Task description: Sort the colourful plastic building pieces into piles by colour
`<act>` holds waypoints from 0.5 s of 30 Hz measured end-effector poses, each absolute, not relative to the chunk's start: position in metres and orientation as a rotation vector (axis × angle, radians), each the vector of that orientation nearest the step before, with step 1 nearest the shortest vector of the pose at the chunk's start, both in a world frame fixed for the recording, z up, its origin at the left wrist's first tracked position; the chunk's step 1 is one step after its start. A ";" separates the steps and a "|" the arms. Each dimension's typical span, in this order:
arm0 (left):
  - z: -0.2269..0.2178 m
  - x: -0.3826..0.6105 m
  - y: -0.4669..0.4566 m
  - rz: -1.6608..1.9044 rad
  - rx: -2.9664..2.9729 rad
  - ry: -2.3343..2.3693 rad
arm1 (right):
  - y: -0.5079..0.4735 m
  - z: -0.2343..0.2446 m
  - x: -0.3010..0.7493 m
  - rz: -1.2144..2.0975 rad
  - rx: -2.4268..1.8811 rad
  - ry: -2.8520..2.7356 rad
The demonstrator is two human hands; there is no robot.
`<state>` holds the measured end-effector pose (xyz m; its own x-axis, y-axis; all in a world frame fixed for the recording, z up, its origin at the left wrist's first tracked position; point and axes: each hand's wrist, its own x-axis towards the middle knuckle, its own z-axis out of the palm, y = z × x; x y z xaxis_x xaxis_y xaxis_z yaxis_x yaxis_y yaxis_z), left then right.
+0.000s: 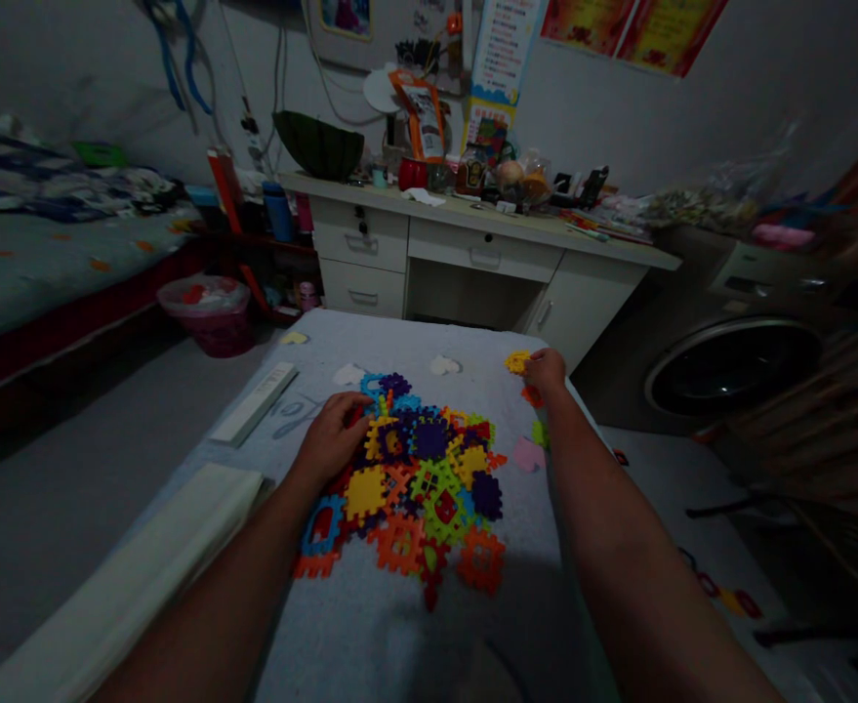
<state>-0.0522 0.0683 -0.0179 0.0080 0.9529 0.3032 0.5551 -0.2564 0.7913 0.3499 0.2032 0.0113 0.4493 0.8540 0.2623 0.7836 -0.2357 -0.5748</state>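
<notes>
Toothed tiles (429,439) form one pile between two hands (332,434).

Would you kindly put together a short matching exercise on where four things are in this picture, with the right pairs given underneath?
Things:
1. Right hand
2. White box
3. Left hand
4. Pink shape

Places:
A. At the left side of the pile of colourful pieces
B. Between that pile and the right forearm
C. At a yellow piece near the table's far right corner
D. Along the table's left edge, away from the pile

Right pairs: 1-C; 2-D; 3-A; 4-B
</notes>
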 end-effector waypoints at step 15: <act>-0.010 -0.052 0.067 1.435 1.439 1.419 | 0.162 0.041 0.302 0.666 -1.696 -1.751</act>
